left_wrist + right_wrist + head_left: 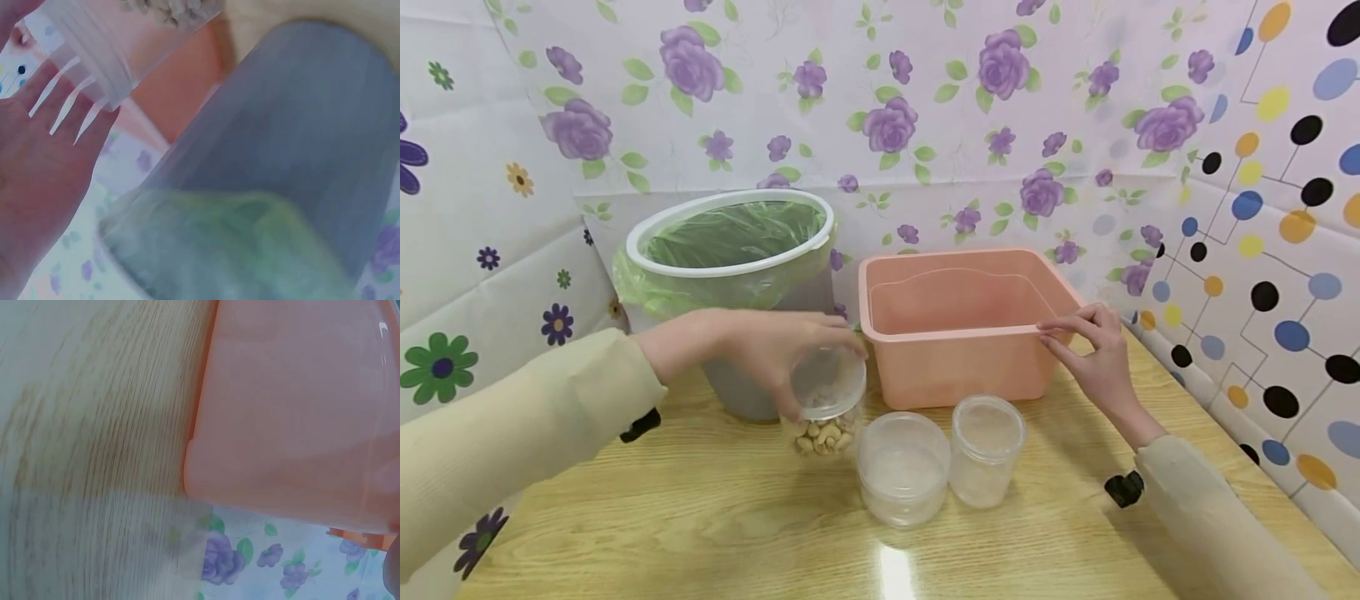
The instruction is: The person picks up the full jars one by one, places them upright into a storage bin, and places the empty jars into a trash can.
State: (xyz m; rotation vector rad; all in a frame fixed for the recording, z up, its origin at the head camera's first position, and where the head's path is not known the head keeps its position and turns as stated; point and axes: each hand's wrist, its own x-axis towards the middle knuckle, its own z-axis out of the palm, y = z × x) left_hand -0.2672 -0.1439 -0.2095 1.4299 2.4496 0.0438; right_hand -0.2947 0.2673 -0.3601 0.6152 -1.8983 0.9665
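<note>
Clear jar (pixel 838 385), cashews (pixel 825 437) inside, near open pink tub (pixel 958 369)

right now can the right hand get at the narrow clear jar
Probably yes: once the right hand lets go of the pink tub, nothing appears to stand between it and the narrow clear jar.

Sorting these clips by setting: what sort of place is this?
Probably a staged tabletop corner rather than a lived-in room: a purple-flowered sheet behind and a dotted sheet on the right close off a wood-grain tabletop, and a grey bin stands right on it.
</note>
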